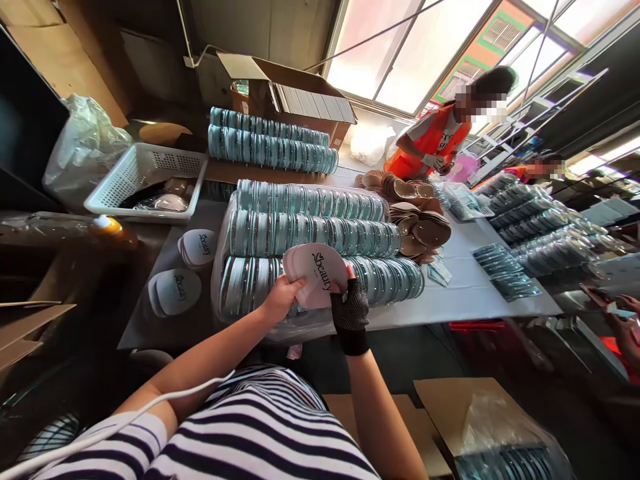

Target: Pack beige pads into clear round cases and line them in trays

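Pale pink oval card printed "Sbeauty" (315,275), one of a thin stack, is held tilted above the near edge of the desk (465,293), both hands gripping opposite edges, apparently to keep the stack square. The bare left hand (281,298) curls closed on its lower left rim; the right hand (350,303), in a black fingerless mesh glove, pinches the right rim. Beyond lie rows of clear round cases (310,233), with two white printed card stacks (186,270) to the left.

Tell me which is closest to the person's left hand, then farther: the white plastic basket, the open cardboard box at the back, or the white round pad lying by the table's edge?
1. White round pad, just left of the left hand.
2. White plastic basket, farther back, left.
3. Open cardboard box, at the back.
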The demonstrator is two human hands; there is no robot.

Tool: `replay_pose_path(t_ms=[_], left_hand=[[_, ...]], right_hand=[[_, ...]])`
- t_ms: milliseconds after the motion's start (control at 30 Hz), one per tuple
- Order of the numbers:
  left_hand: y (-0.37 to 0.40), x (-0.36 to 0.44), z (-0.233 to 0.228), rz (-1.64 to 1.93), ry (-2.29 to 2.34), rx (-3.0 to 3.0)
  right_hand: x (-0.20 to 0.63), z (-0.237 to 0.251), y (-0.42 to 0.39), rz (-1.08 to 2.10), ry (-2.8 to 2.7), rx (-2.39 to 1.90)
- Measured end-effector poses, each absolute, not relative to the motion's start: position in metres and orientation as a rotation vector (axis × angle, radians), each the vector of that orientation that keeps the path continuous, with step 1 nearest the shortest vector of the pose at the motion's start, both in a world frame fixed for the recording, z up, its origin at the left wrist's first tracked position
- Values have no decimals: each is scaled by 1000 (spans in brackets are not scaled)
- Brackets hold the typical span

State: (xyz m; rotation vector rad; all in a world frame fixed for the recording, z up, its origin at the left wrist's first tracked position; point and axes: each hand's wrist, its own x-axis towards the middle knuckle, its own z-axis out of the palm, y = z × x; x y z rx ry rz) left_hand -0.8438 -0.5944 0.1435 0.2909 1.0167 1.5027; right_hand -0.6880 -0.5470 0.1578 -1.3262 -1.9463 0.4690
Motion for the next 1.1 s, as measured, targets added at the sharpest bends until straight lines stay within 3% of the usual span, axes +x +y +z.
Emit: replay_pose_path(t_ms=[100,333,500,667,833,1100], left_hand=[[-595,-846,148,1510,1008,379],[-603,-847,151,1371,875,612],[-602,-838,149,1583,918,496],[-604,-841,142,1498,851,397],[-603,-845,145,1394,842,169],[-610,-840,146,1046,459,-15]], right_hand=[[-688,153,-547,592,-1886,-1359],[-688,167,-550,1371,-1379,-1224],[-708,155,-567,1321,-1130,-1247],[-700,144,-561,1525,-1104,-1170],[-690,168,-550,1489,-1194,-1142],[-708,211,-548,1472,-1586,-914]])
